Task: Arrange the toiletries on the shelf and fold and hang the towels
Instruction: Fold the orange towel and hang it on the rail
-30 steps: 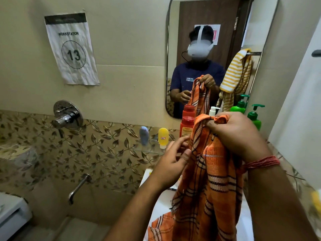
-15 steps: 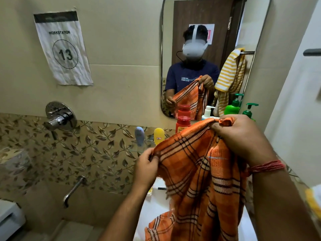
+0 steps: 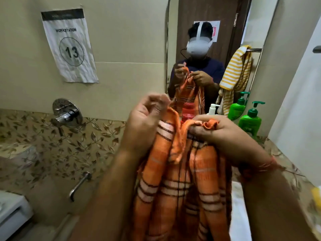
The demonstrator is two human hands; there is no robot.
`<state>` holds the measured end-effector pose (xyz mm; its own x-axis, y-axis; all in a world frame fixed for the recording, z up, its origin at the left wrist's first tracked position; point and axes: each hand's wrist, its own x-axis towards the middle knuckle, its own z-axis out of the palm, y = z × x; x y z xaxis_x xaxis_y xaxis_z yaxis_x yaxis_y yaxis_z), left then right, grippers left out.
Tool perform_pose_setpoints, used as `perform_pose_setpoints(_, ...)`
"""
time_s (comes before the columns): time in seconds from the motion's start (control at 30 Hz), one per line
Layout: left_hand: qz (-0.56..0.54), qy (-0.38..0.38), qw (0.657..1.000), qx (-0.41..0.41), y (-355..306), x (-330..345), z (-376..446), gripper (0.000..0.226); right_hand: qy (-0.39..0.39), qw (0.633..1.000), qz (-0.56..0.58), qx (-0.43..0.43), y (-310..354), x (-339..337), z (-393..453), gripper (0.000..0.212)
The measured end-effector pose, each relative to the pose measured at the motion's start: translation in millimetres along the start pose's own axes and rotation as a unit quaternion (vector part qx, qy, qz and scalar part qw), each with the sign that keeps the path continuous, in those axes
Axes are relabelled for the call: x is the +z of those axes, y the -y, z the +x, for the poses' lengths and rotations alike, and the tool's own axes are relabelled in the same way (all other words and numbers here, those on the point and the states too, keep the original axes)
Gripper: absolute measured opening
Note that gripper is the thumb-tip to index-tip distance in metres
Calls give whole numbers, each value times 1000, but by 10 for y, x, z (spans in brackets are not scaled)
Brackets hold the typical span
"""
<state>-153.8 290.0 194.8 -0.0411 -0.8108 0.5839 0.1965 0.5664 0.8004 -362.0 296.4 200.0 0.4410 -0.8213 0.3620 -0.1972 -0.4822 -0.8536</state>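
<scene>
An orange checked towel hangs in loose folds from both hands, in front of the mirror. My left hand pinches one upper corner of it, fingers curled and slightly blurred. My right hand grips the other upper corner, bunched above its knuckles. The two corners are close together. Behind the towel stand a red bottle, a white pump bottle and a green pump bottle. The shelf under them is hidden by the towel.
A mirror on the wall reflects a yellow striped towel hanging on a rail behind me. A chrome shower valve and spout are on the left wall. A white wall closes the right side.
My left hand took hold of the towel's edge, spread it out to the left, then rose and came back towards my right hand. The towel now hangs bunched in folds.
</scene>
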Motion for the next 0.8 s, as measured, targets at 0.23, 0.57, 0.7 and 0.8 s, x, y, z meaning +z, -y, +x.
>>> perform_pose_setpoints(0.23, 174, 189, 960, -108, 440, 31, -139, 55, -68, 994, -60, 63, -117, 151, 63, 13)
perform_pose_setpoints(0.57, -25, -187, 975, -121, 606, -427, -52, 12, -77, 977, -171, 101, -106, -193, -185, 35)
perform_pose_setpoints(0.7, 111, -173, 974, -91, 582, -427, -95, 15, -51, 976, -171, 121, -111, -191, -247, 32)
perform_pose_setpoints(0.8, 241, 58, 967, -56, 435, -322, -149, 52, -27, 981, -167, 95, -51, -75, -208, 24)
